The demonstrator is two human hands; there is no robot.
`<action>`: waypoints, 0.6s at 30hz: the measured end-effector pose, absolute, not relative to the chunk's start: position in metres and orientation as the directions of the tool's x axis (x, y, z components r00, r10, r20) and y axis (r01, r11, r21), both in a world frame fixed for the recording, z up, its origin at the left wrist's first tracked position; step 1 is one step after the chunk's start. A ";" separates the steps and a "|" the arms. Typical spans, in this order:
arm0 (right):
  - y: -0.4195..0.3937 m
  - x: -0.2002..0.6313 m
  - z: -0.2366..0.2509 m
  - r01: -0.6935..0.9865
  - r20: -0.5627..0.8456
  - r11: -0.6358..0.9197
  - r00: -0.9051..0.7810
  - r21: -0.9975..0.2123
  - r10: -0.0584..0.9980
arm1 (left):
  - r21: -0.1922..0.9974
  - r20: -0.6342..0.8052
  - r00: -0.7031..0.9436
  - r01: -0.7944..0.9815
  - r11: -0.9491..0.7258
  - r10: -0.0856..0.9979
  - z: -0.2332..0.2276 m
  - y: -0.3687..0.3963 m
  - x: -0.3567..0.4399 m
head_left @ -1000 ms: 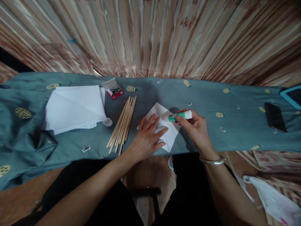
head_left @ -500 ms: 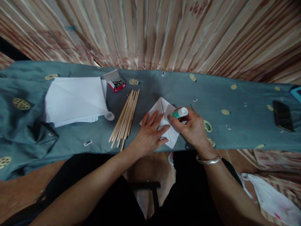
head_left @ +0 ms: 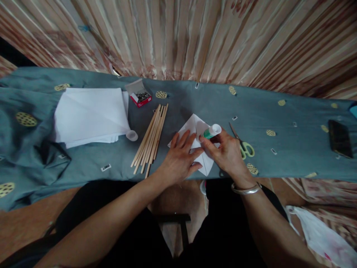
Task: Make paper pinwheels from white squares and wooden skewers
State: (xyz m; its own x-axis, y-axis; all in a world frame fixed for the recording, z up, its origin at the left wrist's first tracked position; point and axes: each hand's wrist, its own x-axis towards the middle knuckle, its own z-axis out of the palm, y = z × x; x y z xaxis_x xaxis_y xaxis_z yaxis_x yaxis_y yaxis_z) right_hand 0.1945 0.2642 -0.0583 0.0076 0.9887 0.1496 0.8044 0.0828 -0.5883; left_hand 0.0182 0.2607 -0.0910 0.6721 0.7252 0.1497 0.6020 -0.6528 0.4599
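A folded white paper (head_left: 206, 163) lies on the cloth with a corner pointing toward me. My left hand (head_left: 181, 156) rests on its left half, fingers spread and palm down. In my right hand (head_left: 227, 149) is a green and white glue stick (head_left: 211, 131), tilted, its lower end at the paper near the middle crease. My fingers hide that end, so I cannot tell whether it touches. Just right of my right hand lie scissors (head_left: 247, 149) with pale green handles, blades pointing away from me.
Wooden sticks (head_left: 150, 137) lie left of the paper. Farther left are a stack of white sheets (head_left: 90, 115), a small white cap (head_left: 132, 135) and an open red box of small metal pieces (head_left: 142, 97). A dark phone (head_left: 340, 138) lies far right. Curtains (head_left: 178, 41) hang behind the table.
My right hand has shifted slightly left with the glue stick, which now stands more upright. More of the scissors shows. My left hand stays on the paper; the whole view has shifted a little.
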 end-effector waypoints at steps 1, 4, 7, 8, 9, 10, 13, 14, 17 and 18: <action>0.264 0.194 -0.058 0.806 0.149 0.087 0.001 -0.586 0.989 | 0.461 0.147 0.673 0.602 -0.652 0.725 -0.091 0.261 0.018; 0.263 0.194 -0.058 0.809 0.151 0.105 -0.021 -0.578 0.988 | 0.463 0.140 0.673 0.604 -0.648 0.727 -0.090 0.261 0.018; 0.263 0.195 -0.059 0.815 0.162 0.131 -0.047 -0.564 0.986 | 0.450 0.137 0.677 0.608 -0.654 0.723 -0.090 0.261 0.018; 0.263 0.195 -0.060 0.817 0.169 0.144 -0.058 -0.559 0.984 | 0.444 0.137 0.679 0.609 -0.657 0.722 -0.090 0.261 0.018; 0.262 0.195 -0.060 0.818 0.175 0.157 -0.070 -0.553 0.982 | 0.441 0.137 0.681 0.609 -0.659 0.720 -0.090 0.261 0.018; 0.262 0.194 -0.060 0.820 0.180 0.169 -0.083 -0.547 0.980 | 0.440 0.137 0.681 0.609 -0.660 0.719 -0.091 0.261 0.018; 0.262 0.194 -0.059 0.823 0.175 0.193 -0.116 -0.535 0.978 | 0.445 0.140 0.681 0.605 -0.660 0.719 -0.091 0.261 0.018; 0.262 0.194 -0.058 0.824 0.169 0.197 -0.125 -0.532 0.978 | 0.447 0.140 0.681 0.604 -0.659 0.719 -0.091 0.261 0.018; 0.261 0.195 -0.057 0.830 0.159 0.215 -0.154 -0.516 0.975 | 0.457 0.142 0.680 0.599 -0.657 0.719 -0.091 0.261 0.018; 0.260 0.195 -0.056 0.831 0.159 0.224 -0.165 -0.508 0.973 | 0.461 0.142 0.680 0.597 -0.656 0.719 -0.091 0.261 0.018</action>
